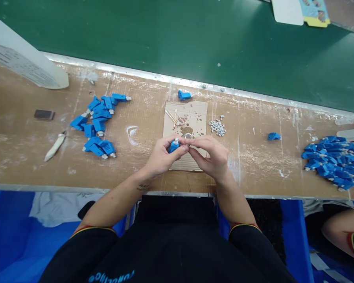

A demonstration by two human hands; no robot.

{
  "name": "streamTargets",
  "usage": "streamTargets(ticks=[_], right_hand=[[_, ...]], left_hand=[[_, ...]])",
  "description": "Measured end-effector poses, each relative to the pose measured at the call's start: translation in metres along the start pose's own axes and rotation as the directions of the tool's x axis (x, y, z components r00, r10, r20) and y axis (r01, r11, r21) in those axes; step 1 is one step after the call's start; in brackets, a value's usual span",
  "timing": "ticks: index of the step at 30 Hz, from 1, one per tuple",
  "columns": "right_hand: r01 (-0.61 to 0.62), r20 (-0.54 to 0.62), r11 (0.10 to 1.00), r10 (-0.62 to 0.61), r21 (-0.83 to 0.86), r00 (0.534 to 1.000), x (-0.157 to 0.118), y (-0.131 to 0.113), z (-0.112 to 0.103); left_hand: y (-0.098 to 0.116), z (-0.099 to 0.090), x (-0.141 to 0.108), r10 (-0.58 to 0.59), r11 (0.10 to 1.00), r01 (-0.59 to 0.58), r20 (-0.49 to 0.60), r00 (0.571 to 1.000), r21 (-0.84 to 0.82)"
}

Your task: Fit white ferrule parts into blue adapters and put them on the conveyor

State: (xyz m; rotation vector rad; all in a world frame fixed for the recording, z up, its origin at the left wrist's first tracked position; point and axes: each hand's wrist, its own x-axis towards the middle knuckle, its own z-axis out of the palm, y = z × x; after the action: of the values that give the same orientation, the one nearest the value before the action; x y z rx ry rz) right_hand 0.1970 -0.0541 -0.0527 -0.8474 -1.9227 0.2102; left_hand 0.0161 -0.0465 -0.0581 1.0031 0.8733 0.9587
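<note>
Beside green surface point(177, 43), worktop point(253, 161), left hand point(161, 157) gripping blue piece point(174, 147), right hand point(213, 156), hold unclear

Green surface point(165, 39) beyond the desk point(147, 106), whitish jug point(51, 72) at upper left, blue-and-yellow carton point(316, 15) at upper right, white cloth point(54, 208) and blue bin point(44, 243) below, co-worker's arm point(339, 226) at lower right

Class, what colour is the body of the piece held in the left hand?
The piece has a blue body; the head view shows it best.

Left hand point(162, 155) and right hand point(211, 154) meet over cardboard point(199, 124), grey bits point(217, 126) beside it.
The left holds a blue part point(174, 147).
</note>
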Motion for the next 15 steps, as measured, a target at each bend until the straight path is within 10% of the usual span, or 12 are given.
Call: streamTargets(ticks=[15], right_hand=[[-0.092, 0.143, 0.995, 0.096, -0.032, 0.985, -0.0018, 0.0056, -0.0086]], left_hand=[[0.005, 0.0065, 0.0001, -0.1, 0.977, 0.112, 0.073, 0.992, -0.181]])
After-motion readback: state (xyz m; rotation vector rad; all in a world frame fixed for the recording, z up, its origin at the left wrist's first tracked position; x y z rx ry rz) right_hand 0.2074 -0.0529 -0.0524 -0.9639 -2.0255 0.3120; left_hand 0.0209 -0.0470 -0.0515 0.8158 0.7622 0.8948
